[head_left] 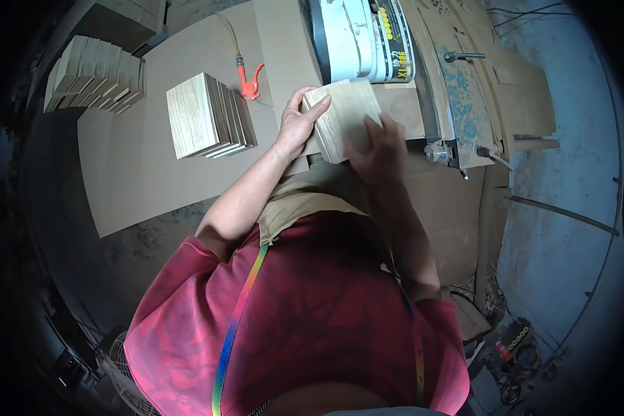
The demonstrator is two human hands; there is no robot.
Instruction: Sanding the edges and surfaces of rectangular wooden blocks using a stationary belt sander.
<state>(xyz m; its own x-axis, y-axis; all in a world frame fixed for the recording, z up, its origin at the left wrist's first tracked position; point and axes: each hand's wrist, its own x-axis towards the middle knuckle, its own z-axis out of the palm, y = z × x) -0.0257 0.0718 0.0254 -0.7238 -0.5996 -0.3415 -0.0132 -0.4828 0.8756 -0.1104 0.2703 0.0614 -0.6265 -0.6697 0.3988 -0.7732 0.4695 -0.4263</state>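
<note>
Wood block lies between both hands' fingers, long axis hard to call; left hand has it gripped, thumb on top, right hand is blurry opposite, can't tell how open or if it's holding

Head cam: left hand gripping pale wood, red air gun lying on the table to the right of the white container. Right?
Not quite: the red air gun lies to the left of the white container, as the head view shows. The left hand does grip the pale wood.
</note>
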